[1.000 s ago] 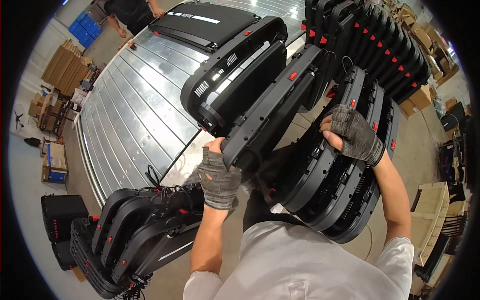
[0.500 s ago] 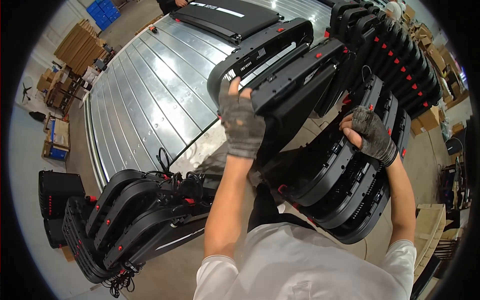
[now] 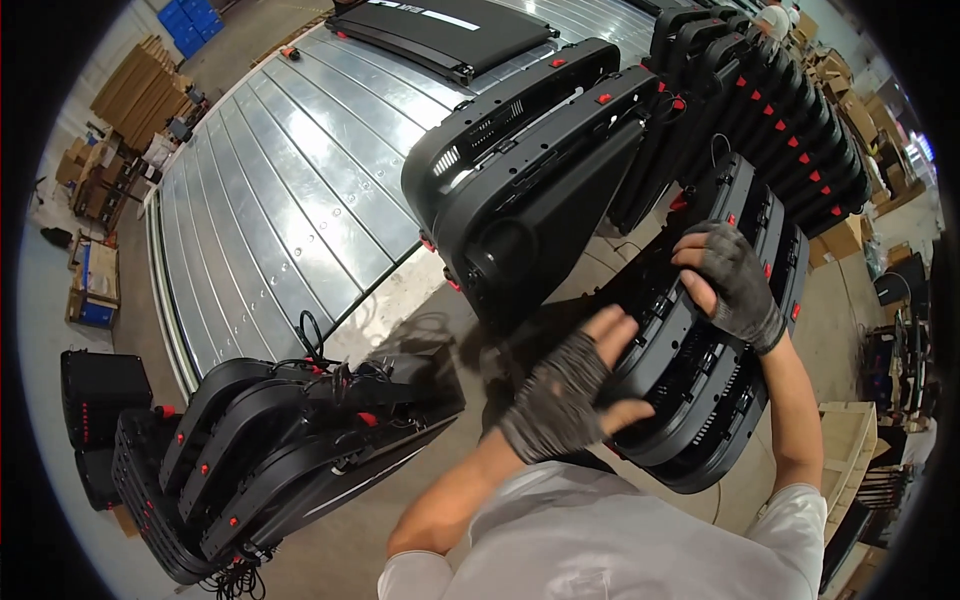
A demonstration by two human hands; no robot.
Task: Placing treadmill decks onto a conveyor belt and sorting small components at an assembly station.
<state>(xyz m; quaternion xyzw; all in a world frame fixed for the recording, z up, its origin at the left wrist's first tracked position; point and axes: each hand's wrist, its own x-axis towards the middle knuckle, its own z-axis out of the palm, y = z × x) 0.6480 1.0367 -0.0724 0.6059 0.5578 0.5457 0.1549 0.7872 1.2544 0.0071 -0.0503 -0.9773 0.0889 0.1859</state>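
Observation:
On the right, several black treadmills (image 3: 690, 410) with red clips stand on edge in a row. My right hand (image 3: 735, 282), in a dark fingerless glove, is curled over the upper edge of the foremost one. My left hand (image 3: 565, 390), gloved the same way, is near the lower end of that row with fingers and thumb spread, slightly blurred. Whether its fingertips touch the treadmill I cannot tell. Ahead, two more treadmills (image 3: 530, 180) lean side by side against the metal-topped platform (image 3: 290, 200).
A flat black treadmill (image 3: 440, 35) lies on the platform's far part. To the lower left stand several treadmills (image 3: 270, 450) with loose cables. A long row of them (image 3: 800, 130) runs along the far right. A wooden crate (image 3: 848, 450) is at right; cartons (image 3: 845, 235) stand behind.
My left hand has left the leaning treadmills and come down and right to the row at my right. The right hand keeps its hold. The view has shifted slightly.

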